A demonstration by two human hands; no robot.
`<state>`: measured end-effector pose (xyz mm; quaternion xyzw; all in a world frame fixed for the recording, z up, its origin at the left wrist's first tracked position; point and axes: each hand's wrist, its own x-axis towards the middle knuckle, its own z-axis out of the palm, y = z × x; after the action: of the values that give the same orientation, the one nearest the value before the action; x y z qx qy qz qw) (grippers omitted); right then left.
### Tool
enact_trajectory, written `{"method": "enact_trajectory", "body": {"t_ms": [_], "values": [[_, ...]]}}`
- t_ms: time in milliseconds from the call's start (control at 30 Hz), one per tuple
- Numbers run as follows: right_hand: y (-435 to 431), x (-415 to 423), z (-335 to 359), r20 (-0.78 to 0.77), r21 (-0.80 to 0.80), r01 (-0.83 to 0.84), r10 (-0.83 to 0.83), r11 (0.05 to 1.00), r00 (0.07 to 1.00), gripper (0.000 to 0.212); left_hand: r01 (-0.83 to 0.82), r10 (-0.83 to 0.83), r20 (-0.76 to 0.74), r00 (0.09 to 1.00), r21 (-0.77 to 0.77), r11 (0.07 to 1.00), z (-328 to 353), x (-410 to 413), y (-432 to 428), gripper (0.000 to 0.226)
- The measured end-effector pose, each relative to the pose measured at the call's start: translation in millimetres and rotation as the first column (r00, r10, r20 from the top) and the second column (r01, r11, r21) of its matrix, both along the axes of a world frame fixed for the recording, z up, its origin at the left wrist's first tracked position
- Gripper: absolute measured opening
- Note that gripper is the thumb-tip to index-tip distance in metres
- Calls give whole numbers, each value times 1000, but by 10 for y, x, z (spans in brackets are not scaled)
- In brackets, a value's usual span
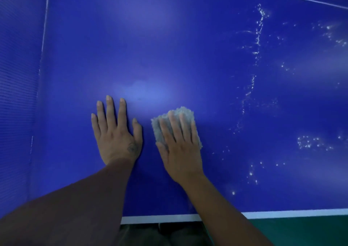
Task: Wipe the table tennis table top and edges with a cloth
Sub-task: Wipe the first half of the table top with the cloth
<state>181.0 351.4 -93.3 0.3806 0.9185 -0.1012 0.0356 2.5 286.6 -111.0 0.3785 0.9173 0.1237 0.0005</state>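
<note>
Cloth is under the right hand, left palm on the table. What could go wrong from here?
1. The right hand presses the cloth with flat fingers and has no grip around it, so a quick stroke could leave it behind.
2. The left hand rests bare on the table and may leave prints.
3. The droplets lie to the right of the cloth, so short strokes could miss them.

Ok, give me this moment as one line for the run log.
left hand: flat on table top | right hand: pressing cloth flat | white specks: right of cloth
</note>
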Motion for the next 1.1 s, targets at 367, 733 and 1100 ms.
{"method": "enact_trajectory", "body": {"t_ms": [367, 733, 1100], "values": [[712, 605, 34, 142, 55, 524, -526, 850, 839, 67, 13, -9, 62, 998, -65, 998, 115, 34, 3, 69], [-605, 464, 50, 26, -1, 106, -106, 994, 994, 66, 108, -100, 92, 991, -87, 990, 108, 85, -250, 64], [-238, 730, 35, 54, 4, 396, -396, 918, 917, 66, -9, 20, 79, 997, -138, 990, 70, 648, -854, 62]]}}
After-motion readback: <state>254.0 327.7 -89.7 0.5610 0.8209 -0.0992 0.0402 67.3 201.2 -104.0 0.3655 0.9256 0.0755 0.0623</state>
